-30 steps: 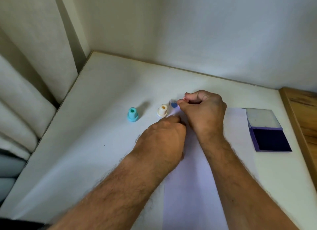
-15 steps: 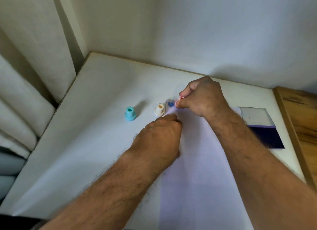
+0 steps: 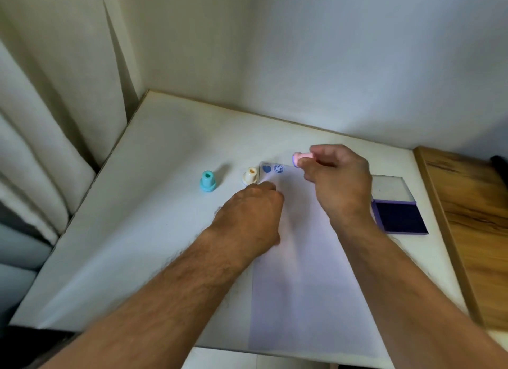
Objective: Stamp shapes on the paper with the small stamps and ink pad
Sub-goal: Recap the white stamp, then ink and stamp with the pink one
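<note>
Right hand (image 3: 336,181) pinches pink stamp (image 3: 300,158) clear above paper (image 3: 299,258), beside heart and smiley prints at its top corner. Left hand (image 3: 253,212), curled, pins the sheet, probably against shifting. Ink pad (image 3: 398,217) lies open at right.

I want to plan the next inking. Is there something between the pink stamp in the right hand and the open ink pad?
Nothing visible blocks it. The right hand holds the pink stamp above the paper's top edge, and the ink pad lies open to its right on bare table. Only the hand's own wrist lies along that side.
</note>
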